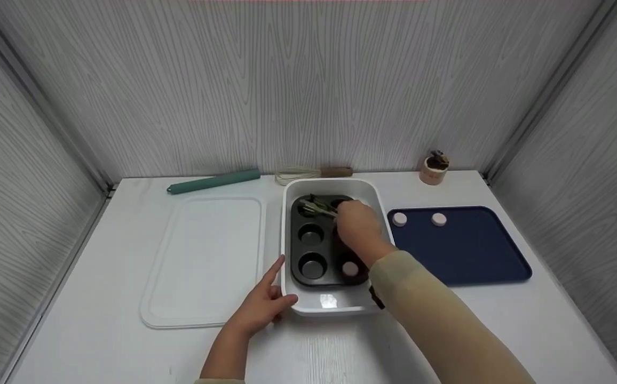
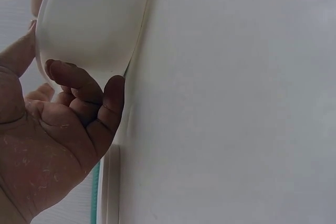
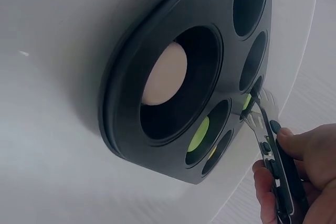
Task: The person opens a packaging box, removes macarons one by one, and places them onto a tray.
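Observation:
My right hand (image 1: 359,224) grips metal tongs (image 3: 275,156) with fork-shaped tips. Those tips reach the far left cup of a dark muffin pan (image 1: 325,240), where a light green piece (image 3: 247,101) shows. The pan lies inside a white bin (image 1: 375,194). Its near right cup holds a pale pink disc (image 3: 165,74); a light green disc (image 3: 198,134) and a yellow piece (image 3: 212,152) show in the cups beyond. At the bin's near left corner, my left hand (image 1: 258,309) touches the rim with straight thumb and index finger, the other fingers bent by the outer wall.
Right of the bin lies a navy tray (image 1: 468,250) with two pale pink discs (image 1: 438,219). A white lid (image 1: 207,256) lies to the left. Along the back are a green rolled item (image 1: 215,182), a whisk (image 1: 314,173) and a small potted plant (image 1: 434,169).

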A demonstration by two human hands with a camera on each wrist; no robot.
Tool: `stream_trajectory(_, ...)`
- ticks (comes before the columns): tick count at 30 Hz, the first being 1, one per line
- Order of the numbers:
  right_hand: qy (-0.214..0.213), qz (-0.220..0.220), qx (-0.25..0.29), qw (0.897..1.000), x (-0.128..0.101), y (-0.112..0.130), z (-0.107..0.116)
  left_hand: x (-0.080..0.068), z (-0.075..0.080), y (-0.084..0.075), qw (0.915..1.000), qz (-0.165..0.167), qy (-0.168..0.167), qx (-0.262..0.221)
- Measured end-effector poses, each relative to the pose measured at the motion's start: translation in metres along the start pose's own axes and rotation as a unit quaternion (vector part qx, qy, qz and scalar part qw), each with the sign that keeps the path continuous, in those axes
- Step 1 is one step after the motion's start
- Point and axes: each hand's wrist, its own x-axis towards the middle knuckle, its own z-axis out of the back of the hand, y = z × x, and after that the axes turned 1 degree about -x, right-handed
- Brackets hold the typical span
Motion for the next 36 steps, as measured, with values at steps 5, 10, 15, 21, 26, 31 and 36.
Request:
stream_trajectory(5, 0.021, -0.005, 0.001, 1.000, -0.002, -0.007, 0.012, 0.000, 0.001, 0.000, 1.0000, 0.000, 0.001, 0.004)
stream_trajectory(10, 0.034, -0.029, 0.022, 0.999, -0.004, -0.017, 0.026, 0.000, 0.001, 0.000, 1.0000, 0.003, 0.001, 0.001)
stream_trajectory(15, 0.026, -0.037, 0.037, 0.998, -0.006, -0.031, 0.037, 0.000, 0.002, 0.001, 1.0000, 0.008, -0.004, 0.003)
stream_trajectory(21, -0.011, -0.033, 0.028, 0.999, -0.015, -0.055, 0.053, 0.000, 0.001, 0.002, 1.0000, 0.009, -0.004, -0.003)
stream_trajectory(26, -0.025, -0.055, 0.038, 0.997, -0.025, -0.091, 0.070, 0.002, -0.001, 0.002, 1.0000, 0.003, -0.001, -0.002)
stream_trajectory(31, -0.057, -0.060, 0.046, 0.996, -0.033, -0.128, 0.081, 0.003, -0.001, 0.001, 1.0000, 0.000, -0.003, 0.002)
stream_trajectory(36, -0.075, -0.059, 0.046, 0.994, -0.044, -0.160, 0.090, 0.003, 0.000, 0.000, 1.0000, -0.001, -0.003, 0.000)
